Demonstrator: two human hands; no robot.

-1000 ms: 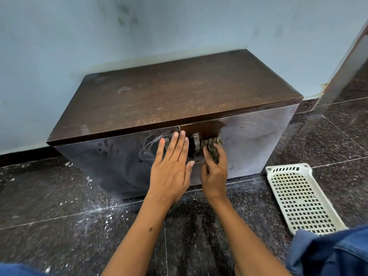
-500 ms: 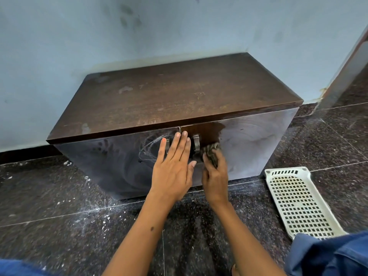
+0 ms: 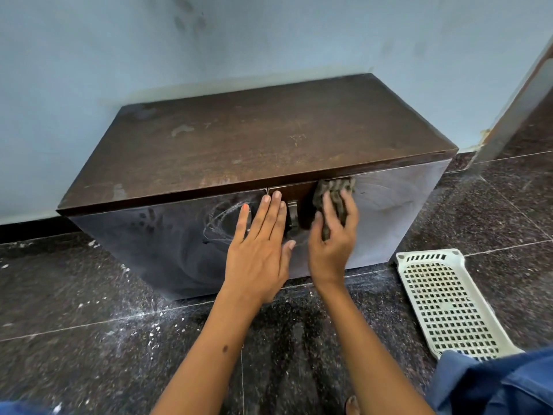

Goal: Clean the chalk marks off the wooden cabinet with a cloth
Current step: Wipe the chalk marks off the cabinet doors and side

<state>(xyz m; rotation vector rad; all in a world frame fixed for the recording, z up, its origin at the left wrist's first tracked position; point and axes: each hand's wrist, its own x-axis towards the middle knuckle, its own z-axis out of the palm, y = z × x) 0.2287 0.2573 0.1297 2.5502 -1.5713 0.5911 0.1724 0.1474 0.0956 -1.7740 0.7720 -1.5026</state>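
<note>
Against the wall, right hand (image 3: 332,235) presses cloth (image 3: 332,193) to cabinet (image 3: 254,145).

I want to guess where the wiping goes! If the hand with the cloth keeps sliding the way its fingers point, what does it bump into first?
The right hand points up the cabinet front. Its cloth is already near the top, so it would probably first meet the overhanging edge of the cabinet top.
</note>
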